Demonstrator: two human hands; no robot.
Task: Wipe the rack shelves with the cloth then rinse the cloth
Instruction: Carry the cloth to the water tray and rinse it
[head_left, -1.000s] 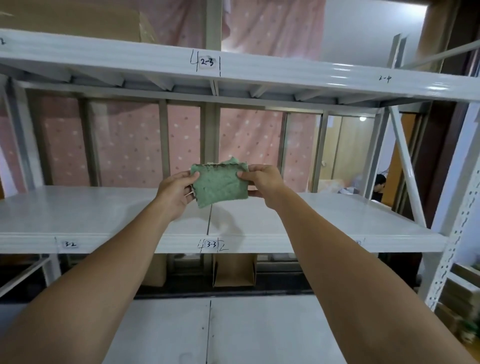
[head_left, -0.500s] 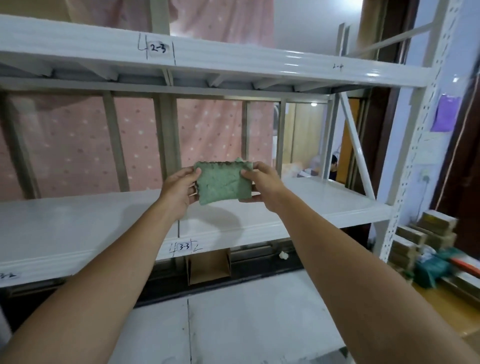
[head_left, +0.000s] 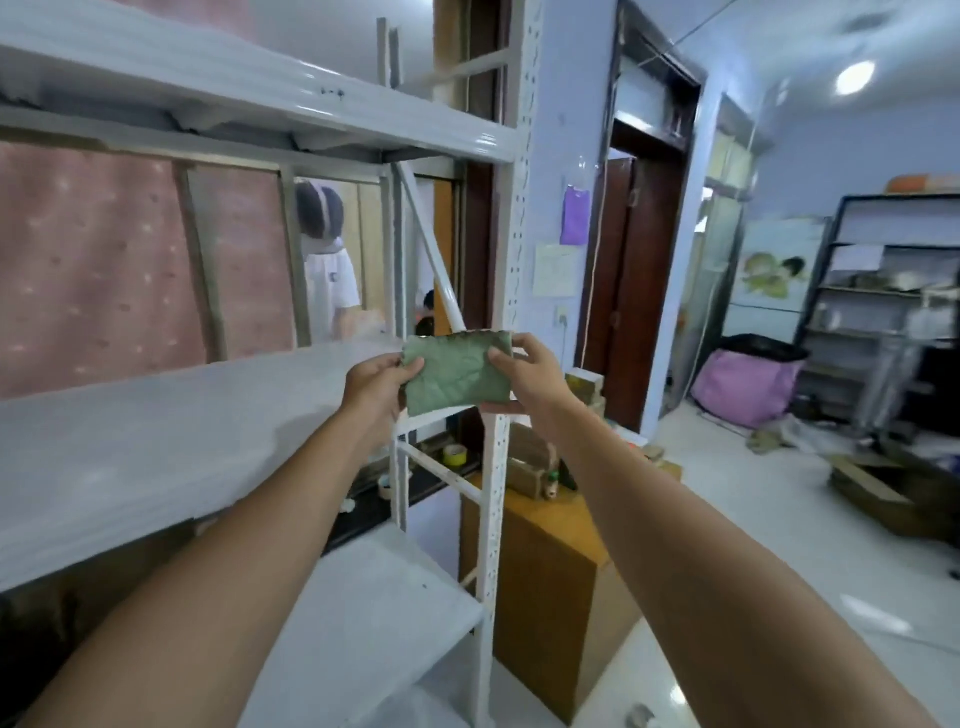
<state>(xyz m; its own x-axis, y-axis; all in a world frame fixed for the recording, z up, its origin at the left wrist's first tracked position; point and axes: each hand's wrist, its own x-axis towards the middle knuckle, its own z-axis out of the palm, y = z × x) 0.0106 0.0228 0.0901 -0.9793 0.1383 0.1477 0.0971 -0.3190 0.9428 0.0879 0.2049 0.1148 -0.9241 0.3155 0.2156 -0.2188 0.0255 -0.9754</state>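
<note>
The folded green cloth (head_left: 457, 373) is pinched at its side edges by the left hand (head_left: 375, 383) and right hand (head_left: 531, 370), each grip closed on it. It is held taut in the air past the rack (head_left: 496, 467) corner, off the middle shelf (head_left: 171, 431), probably to be carried for rinsing.

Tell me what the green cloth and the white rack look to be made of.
Cloth: soft woven or microfibre fabric, matte, judging by its creases and ragged top edge; the exact fibre is unclear. It is pinched at each side by the left hand and right hand. Rack: probably painted steel, glossy white, given the perforated upright and sheen along the shelf edges.
</note>
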